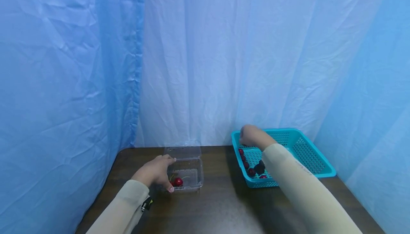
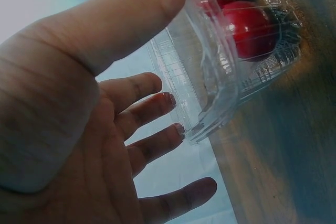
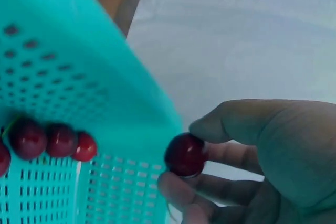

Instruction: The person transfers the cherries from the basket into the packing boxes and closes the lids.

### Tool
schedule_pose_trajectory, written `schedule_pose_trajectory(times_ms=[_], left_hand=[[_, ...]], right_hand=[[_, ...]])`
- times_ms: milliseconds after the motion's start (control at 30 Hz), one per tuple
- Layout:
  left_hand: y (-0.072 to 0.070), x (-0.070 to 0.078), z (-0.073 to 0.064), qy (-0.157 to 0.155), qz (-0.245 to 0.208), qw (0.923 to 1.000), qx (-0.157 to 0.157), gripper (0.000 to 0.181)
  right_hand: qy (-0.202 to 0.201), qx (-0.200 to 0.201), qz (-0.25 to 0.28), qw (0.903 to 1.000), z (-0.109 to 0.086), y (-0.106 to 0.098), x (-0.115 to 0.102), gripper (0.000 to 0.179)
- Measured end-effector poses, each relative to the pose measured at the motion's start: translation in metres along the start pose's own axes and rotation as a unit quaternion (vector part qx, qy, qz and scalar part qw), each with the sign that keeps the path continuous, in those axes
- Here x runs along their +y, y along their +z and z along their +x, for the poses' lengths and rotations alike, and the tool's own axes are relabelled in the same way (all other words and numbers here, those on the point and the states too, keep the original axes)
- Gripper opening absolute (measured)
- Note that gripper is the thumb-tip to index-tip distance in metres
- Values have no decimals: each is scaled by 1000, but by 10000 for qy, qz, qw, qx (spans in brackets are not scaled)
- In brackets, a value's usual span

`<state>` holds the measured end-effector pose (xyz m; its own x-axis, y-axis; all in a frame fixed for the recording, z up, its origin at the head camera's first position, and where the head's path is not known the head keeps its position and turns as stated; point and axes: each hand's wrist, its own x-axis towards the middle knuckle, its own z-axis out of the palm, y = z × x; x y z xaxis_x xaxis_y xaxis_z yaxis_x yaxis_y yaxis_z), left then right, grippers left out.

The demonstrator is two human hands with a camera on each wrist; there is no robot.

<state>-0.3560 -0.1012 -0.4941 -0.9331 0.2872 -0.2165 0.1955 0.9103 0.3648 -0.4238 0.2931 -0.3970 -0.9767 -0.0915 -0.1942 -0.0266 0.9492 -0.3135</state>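
My left hand [image 1: 155,171] is at the left side of a clear plastic clamshell box [image 1: 201,171], fingers nearly straight, thumb by its front corner. In the left wrist view, the thumb crosses the rim and several fingertips are right at the plastic wall. Inside the box lie two red cherries [image 2: 249,30]. My right hand [image 1: 254,136] is over the far left corner of a turquoise plastic basket [image 1: 315,155]. It pinches a dark red cherry [image 3: 185,155] between thumb and fingers, as the right wrist view shows. More cherries [image 3: 27,138] lie along the basket's side.
The box's transparent lid [image 1: 183,151] is folded back toward the curtain. A dark wooden table [image 1: 214,209] holds both containers, the basket to the right of the box. Pale blue curtains [image 1: 208,66] hang behind the table and on both sides.
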Motion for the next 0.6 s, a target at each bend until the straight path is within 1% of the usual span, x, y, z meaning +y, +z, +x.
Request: schedule_pose_trajectory(times_ms=[100, 233, 333, 467, 600], left_hand=[[0, 0, 0, -1, -3, 10000, -5, 115], [1, 0, 1, 3, -33, 10000, -20, 114], [1, -1, 2, 15, -18, 10000, -19, 113], [1, 0, 2, 9, -29, 10000, -7, 113], [2, 0, 1, 12, -46, 10000, 7, 113]], right_hand=[[-245, 197, -66, 9995, -3, 1, -10, 12], [-453, 381, -95, 9982, -7, 8, -29, 20], [-656, 467, -104, 9967, -11, 14, -45, 21], [-1188, 395, -151, 9920, -15, 26, -63, 14], [-1771, 124, -78, 9841, -18, 40, -78, 11]])
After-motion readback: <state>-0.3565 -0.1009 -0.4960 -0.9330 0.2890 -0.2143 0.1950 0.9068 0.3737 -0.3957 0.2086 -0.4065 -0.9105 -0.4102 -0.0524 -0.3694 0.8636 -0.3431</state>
